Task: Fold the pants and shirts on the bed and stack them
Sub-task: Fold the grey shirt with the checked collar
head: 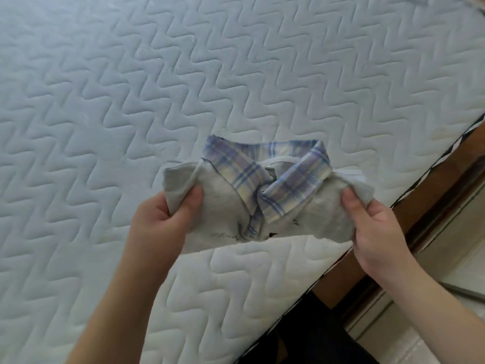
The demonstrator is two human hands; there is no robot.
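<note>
A small grey shirt (pixel 223 206) with a blue, purple and yellow plaid collar (pixel 262 174) is held folded above the white quilted mattress (pixel 131 101). My left hand (pixel 162 219) grips its left edge, thumb on top. At the shirt's right edge, my right hand (pixel 367 222) pinches the cloth the same way. The collar points away from me. The shirt's lower part is folded under and hidden.
The mattress edge (pixel 367 232) runs diagonally at the right, with a brown wooden bed frame (pixel 433 195) and pale floor beyond it. Dark clothing of my own body (pixel 315 334) shows at the bottom. A bit of fabric (pixel 472 0) peeks in at the top right corner.
</note>
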